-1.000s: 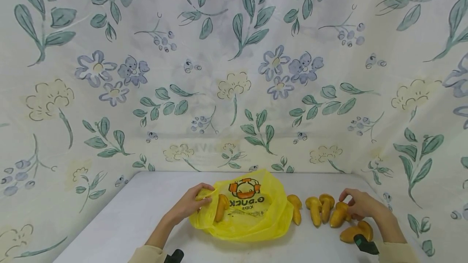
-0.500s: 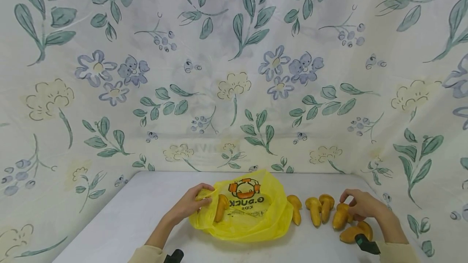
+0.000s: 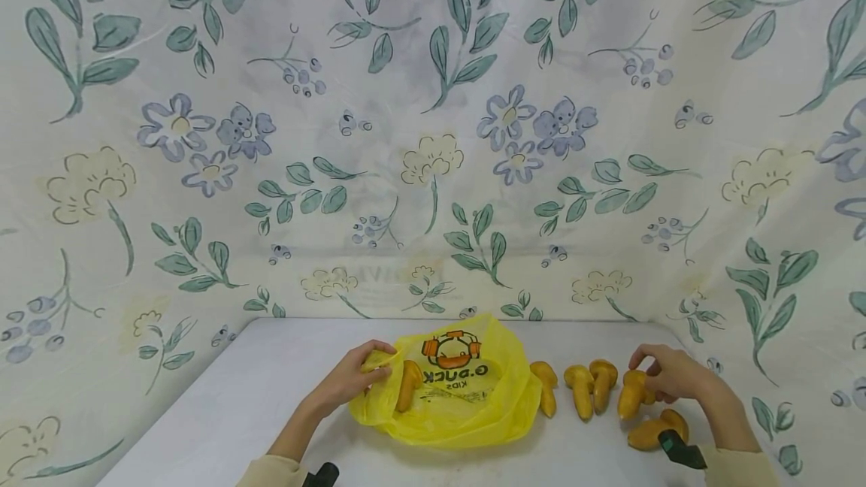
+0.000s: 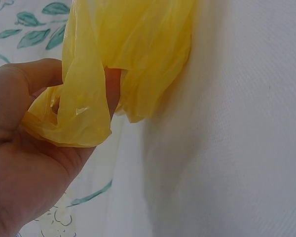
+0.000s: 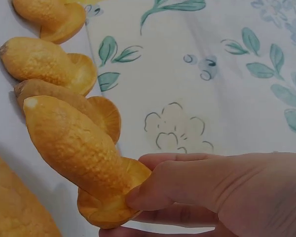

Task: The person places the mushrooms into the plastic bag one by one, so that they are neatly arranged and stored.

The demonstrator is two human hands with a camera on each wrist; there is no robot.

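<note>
My left hand (image 3: 355, 378) holds the left edge of a yellow plastic bag (image 3: 467, 427) with a duck print. The left wrist view shows bag film (image 4: 84, 108) looped between the thumb and fingers. A yellow-brown mushroom (image 3: 409, 385) shows at the bag's left side. On the right, my right hand (image 3: 676, 376) pinches another mushroom (image 3: 632, 397) by its cap. That mushroom's bumpy stem (image 5: 74, 143) points away from the hand in the right wrist view. Whether it touches the table, I cannot tell.
Between bag and right hand lie more mushrooms: one against the bag (image 3: 546, 389), then a close pair, left (image 3: 580, 392) and right (image 3: 603, 387). Another mushroom (image 3: 646, 434) lies below the right hand. A floral curtain (image 3: 433, 209) stands behind the white table (image 3: 271, 367).
My right hand has shifted slightly to the right, and the pinched mushroom has moved with it, its stem turning more upright in view. The left hand and bag have stayed put.
</note>
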